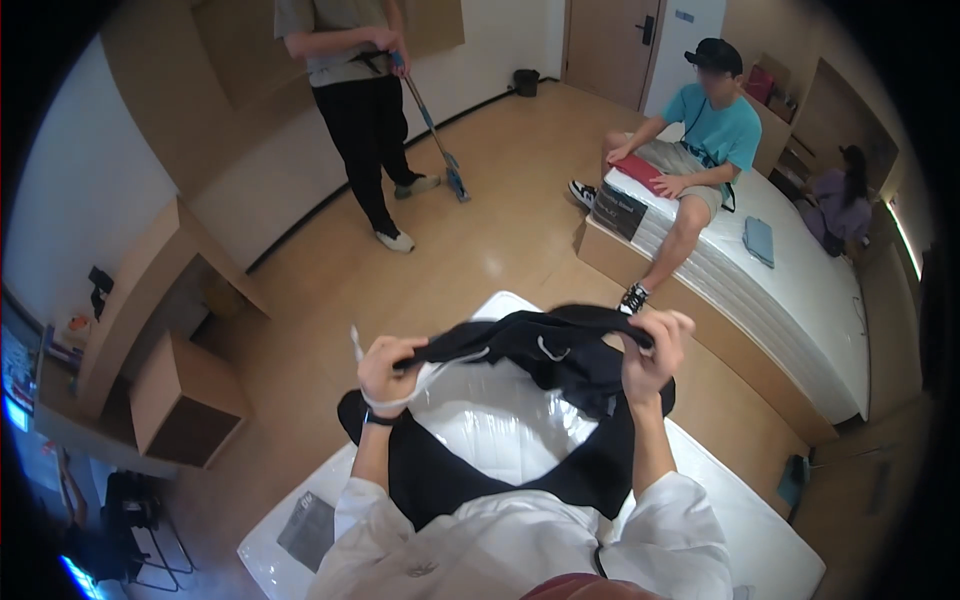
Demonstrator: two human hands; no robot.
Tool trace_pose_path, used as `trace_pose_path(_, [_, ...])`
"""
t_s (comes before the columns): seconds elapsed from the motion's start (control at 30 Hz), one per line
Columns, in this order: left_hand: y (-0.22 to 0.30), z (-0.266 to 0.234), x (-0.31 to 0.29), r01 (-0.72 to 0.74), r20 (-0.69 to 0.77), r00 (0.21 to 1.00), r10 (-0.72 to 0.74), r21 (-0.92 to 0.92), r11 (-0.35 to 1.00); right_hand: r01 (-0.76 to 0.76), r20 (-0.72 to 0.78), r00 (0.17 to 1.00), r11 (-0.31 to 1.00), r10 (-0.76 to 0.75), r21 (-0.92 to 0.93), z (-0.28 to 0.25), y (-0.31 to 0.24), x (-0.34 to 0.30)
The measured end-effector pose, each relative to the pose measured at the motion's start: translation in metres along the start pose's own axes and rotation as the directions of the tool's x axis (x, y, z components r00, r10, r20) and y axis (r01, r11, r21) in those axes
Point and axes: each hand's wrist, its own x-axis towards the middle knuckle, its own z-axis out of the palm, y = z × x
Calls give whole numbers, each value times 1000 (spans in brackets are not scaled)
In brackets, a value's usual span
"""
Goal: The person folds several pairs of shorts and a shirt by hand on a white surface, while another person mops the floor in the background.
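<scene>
I sit with my legs in black trousers [440, 460] folded on a plastic-wrapped white mattress [485, 410]. A black garment with a pale drawstring [570, 350] is stretched between my two hands above my lap; whether it is shorts or trousers I cannot tell. My left hand [388, 375] is closed on one end of its upper edge. The other end is gripped by my right hand [655, 350], thumb and fingers pinched around the cloth. Its middle sags and bunches toward the mattress. A white cord [385, 403] runs around my left wrist, beside a dark wristband [380, 417].
Ahead left, a person [360, 110] stands holding a long-handled cleaning tool [430, 120]. Another person [715, 130] sits on a second wrapped mattress [800, 290], hands on folded red cloth [640, 180]. Folded blue-grey cloth [759, 242] lies there. A wooden cabinet [190, 400] stands left.
</scene>
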Motion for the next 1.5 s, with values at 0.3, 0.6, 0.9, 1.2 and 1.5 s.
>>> trace_pose_path(0.3, [21, -22, 120, -283, -123, 943, 310, 196, 939, -65, -309, 932, 927, 189, 370, 28, -11, 72])
trace_pose_path(0.6, [34, -14, 158, -361, -581, 775, 248, -86, 929, 295, -407, 909, 832, -93, 469, 44, -24, 124])
trace_pose_path(0.9, [24, -42, 150, -35, -716, 692, 93, 96, 995, 261, -383, 922, 819, -56, 510, 33, -27, 121])
trace_pose_path(1.2, [34, -44, 119, -172, -496, 860, 121, -58, 983, 270, -242, 955, 837, -171, 476, 27, -13, 96])
trace_pose_path(1.5, [11, -45, 138, -474, -493, 831, 257, -386, 791, 203, -267, 961, 828, -67, 523, 35, -24, 95])
